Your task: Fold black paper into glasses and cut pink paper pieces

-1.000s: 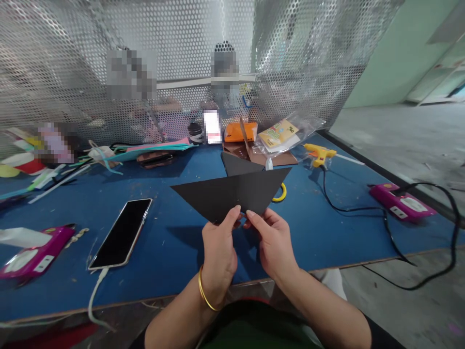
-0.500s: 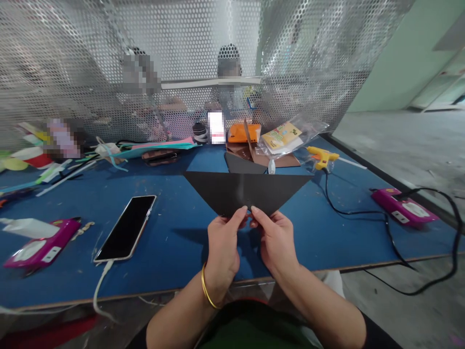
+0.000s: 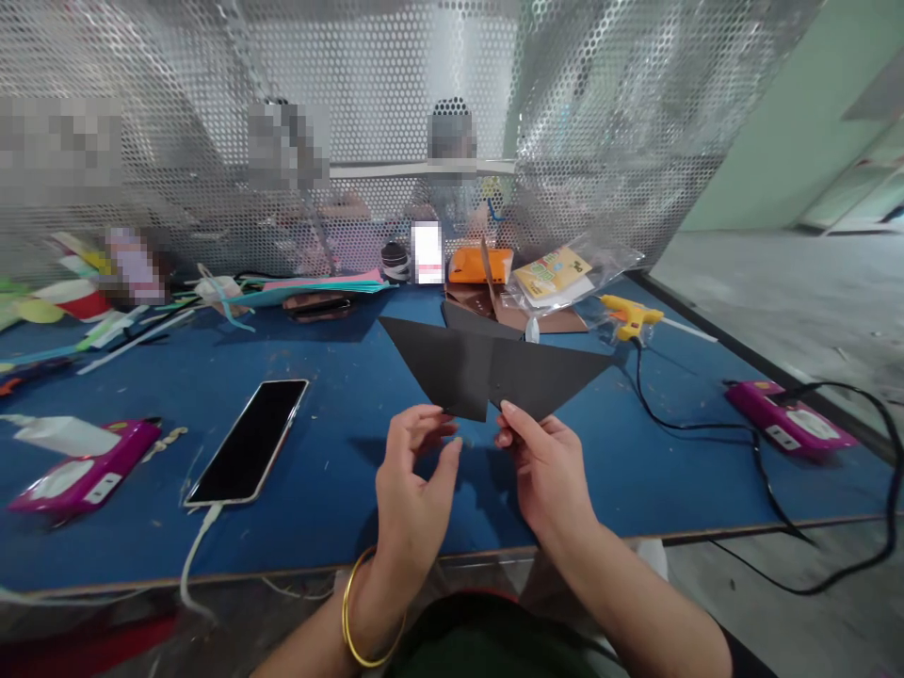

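A folded sheet of black paper (image 3: 452,363) is held up over the blue table, its long edge away from me and a slit running in from the near edge. My right hand (image 3: 555,461) pinches its near edge just right of the slit between thumb and fingers. My left hand (image 3: 416,480), with a gold bangle at the wrist, is open, thumb apart from the curled fingers. Its fingertips are at the paper's lower left edge; whether they touch it is unclear. Beyond the paper lies another black piece (image 3: 480,321), partly hidden.
A phone (image 3: 249,443) on a white cable lies left, beside a purple power strip (image 3: 88,466). Right are a yellow glue gun (image 3: 631,318), its black cord and another purple strip (image 3: 787,416). Coloured paper (image 3: 317,285) and a plastic packet (image 3: 555,276) lie before a perforated screen (image 3: 381,85); people sit behind it.
My left thumb has let go of the paper and the left hand has opened and moved left. The paper has tilted, its right side lower, still in my right hand's pinch.
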### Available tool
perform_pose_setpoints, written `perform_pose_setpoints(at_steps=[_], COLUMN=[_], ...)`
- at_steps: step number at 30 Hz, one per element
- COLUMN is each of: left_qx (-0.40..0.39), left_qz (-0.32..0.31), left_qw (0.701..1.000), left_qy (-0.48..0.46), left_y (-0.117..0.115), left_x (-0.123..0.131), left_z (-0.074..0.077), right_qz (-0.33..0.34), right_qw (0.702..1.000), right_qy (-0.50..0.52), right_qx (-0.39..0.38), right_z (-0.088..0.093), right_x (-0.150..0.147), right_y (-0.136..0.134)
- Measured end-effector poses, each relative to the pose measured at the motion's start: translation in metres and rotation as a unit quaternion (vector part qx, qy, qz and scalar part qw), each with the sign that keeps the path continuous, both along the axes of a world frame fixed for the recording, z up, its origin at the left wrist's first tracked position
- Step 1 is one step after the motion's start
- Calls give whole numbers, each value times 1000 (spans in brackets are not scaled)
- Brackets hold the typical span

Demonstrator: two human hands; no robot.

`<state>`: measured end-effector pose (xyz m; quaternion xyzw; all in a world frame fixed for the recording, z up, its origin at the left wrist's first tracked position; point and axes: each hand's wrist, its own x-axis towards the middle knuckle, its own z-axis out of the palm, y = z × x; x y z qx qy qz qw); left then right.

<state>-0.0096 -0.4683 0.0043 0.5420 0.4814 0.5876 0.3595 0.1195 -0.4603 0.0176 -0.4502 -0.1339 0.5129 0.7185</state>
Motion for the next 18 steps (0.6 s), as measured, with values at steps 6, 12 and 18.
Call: perform_pose_setpoints(at_steps=[6, 12, 18], left_qx=[160, 149, 157], left_qz=[18, 58, 49], left_qw=[964, 969, 972], left_qy=[211, 189, 167], left_y=[8, 10, 4], left_x=[-5, -7, -5], left_z=[4, 8, 7], right_qz=[41, 70, 99], right_qw=[999, 996, 992], right_qy=[18, 47, 73], right_qx=[-6, 5, 17], right_z=[4, 0, 1], right_x=[-6, -9, -11], right_y=[-6, -11, -14])
